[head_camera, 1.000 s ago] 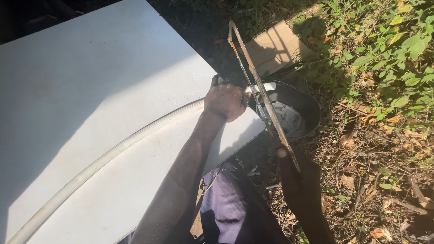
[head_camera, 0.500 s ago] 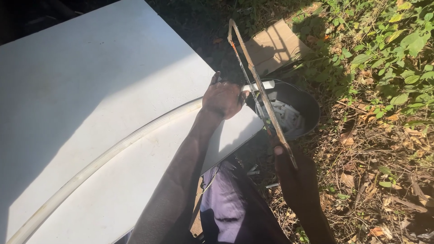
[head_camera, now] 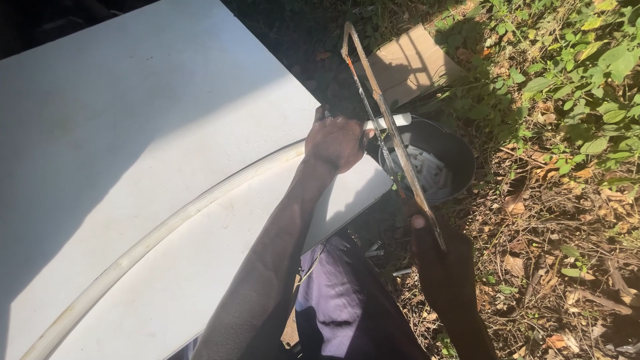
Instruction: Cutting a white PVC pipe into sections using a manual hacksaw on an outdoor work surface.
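A: Since the earlier frame, little has moved; the hacksaw is kept across the white pipe.

B: The pipe is gripped on the desk by the left hand, its end just beyond that hand; the saw handle is clasped by the right hand, above the black bowl.

A long white plastic pipe lies across the flat white worktop, its end jutting past the right edge. Beneath that end, on the ground, sits a round black bowl with short white pipe pieces in it. Behind the bowl lies a brown cardboard sheet; a rusty metal hacksaw crosses the pipe end.
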